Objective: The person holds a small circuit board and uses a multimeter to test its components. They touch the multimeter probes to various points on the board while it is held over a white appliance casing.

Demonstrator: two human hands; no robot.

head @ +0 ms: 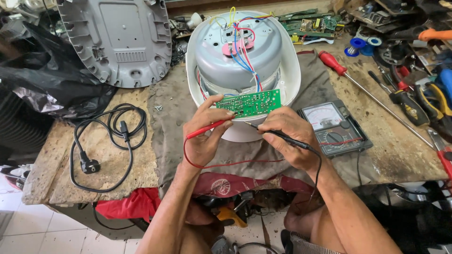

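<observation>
My left hand (203, 136) grips a red test probe (209, 127), its tip touching the lower left edge of a green circuit board (249, 102). My right hand (291, 137) pinches a black test probe (282, 135), whose metal tip points at the board's lower edge. The board leans on the rim of an upturned white appliance body (242, 66), with a grey metal pot base and coloured wires inside. Red and black leads run from the probes to an analogue multimeter (333, 127) lying to the right.
A grey plastic bottom cover (120, 40) lies at the back left. A black power cord (106, 141) is coiled at the left. A long red-handled screwdriver (367, 91), pliers (435, 101), solder spools (360, 44) and circuit boards clutter the right side. A brown cloth (169, 122) covers the bench.
</observation>
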